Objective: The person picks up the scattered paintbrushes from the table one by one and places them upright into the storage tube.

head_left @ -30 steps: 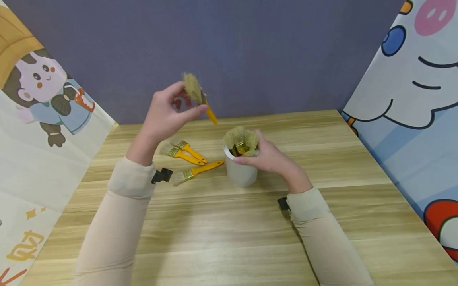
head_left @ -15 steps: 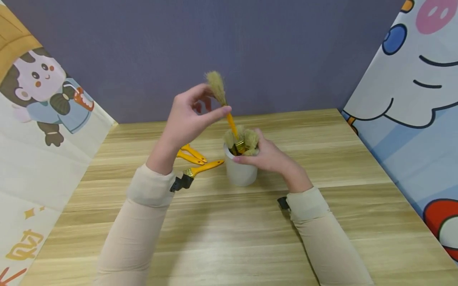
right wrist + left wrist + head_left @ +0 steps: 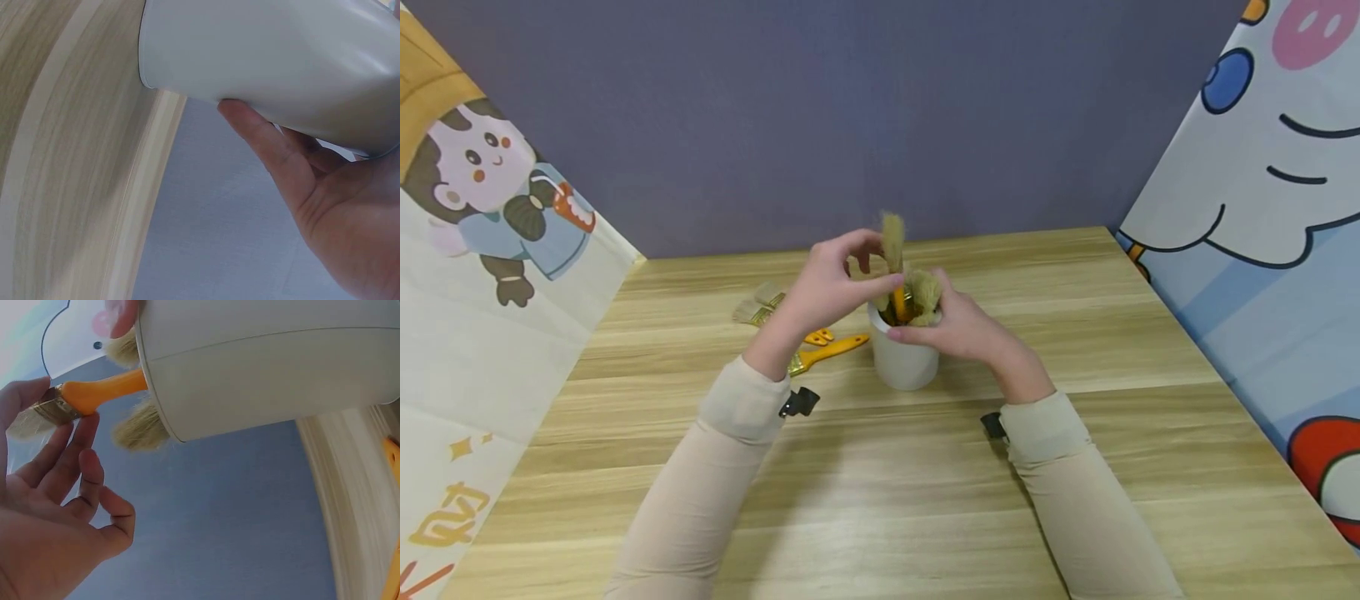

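Mid-frame, the left hand [image 3: 831, 289] has its grip pinching a brush [image 3: 892, 236] that's lower than half a second ago, handle now dipping into the white cup [image 3: 906, 364], so I'd call it partly in. Right hand [image 3: 967, 329] grips the cup's rim.

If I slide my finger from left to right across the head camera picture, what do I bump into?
Cartoon kid → bristles of brushes on the table → left hand → white cup → right hand → big white cartoon animal.
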{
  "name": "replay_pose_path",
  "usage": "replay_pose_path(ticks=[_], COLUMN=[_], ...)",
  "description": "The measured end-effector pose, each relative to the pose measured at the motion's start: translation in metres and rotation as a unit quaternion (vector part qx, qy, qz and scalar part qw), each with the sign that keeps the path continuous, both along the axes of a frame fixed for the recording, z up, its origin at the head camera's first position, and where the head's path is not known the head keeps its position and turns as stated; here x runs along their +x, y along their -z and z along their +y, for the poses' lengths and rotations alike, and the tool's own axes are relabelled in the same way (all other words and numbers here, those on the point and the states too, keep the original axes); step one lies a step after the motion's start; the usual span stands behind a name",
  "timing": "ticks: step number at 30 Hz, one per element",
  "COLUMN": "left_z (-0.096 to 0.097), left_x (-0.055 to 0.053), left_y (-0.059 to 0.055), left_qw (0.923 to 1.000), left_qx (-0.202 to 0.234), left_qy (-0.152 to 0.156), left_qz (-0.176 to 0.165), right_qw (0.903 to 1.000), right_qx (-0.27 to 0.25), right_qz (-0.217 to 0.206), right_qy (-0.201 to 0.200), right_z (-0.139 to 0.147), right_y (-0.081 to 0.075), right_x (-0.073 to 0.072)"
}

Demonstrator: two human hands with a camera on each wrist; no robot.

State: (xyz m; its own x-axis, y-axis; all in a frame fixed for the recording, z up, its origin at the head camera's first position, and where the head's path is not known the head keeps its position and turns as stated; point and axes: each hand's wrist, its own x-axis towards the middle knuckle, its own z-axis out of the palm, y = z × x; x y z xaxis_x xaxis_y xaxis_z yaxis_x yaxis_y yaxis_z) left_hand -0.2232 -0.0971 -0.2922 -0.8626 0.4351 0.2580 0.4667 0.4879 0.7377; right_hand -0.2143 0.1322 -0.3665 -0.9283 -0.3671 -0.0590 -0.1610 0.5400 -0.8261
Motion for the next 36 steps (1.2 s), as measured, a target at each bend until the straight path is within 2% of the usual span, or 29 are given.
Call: replay_pose_path(ticks=[8, 11, 18, 22, 25, 28, 31, 36], left_z=[-0.002, -0.003, -0.005, -0.004, 0.0, 0.005, 0.008, 0.01], left_x=[-0.005, -0.007, -0.009, -0.008, -0.007, -0.007, -0.005, -0.006], left_y=[0.005, 0.008, 0.011, 0.013, 0.015, 0.018, 0.022, 0.029], left_qw=[0.9987, 0.9988, 0.9992, 0.998, 0.9964, 0.993, 0.9849, 0.9612], left_qx=[-0.023, -0.02, -0.011, -0.012, -0.026, -0.059, -0.109, -0.172], left_qy=[0.017, 0.017, 0.024, 0.025, 0.023, 0.016, 0.011, -0.001], left_qz=[-0.043, -0.041, 0.03, 0.057, 0.078, 0.101, 0.134, 0.216], right_qw=[0.9999, 0.9999, 0.9999, 0.9999, 0.9999, 0.9999, 0.9999, 0.9996], right_qx=[-0.011, -0.013, -0.016, -0.014, -0.013, -0.01, -0.012, -0.019], right_qz=[0.0, 0.0, 0.006, 0.006, 0.007, 0.008, 0.006, 0.006], right_qy=[-0.005, -0.007, -0.003, 0.0, -0.003, -0.003, -0.008, -0.018], right_z=[0.001, 0.0, 0.0, 0.001, 0.002, 0.002, 0.002, 0.001], right_y=[0.001, 0.002, 0.003, 0.003, 0.003, 0.003, 0.003, 0.002], right_x=[0.0, 0.0, -0.001, -0.001, -0.001, 0.0, 0.0, 0.0])
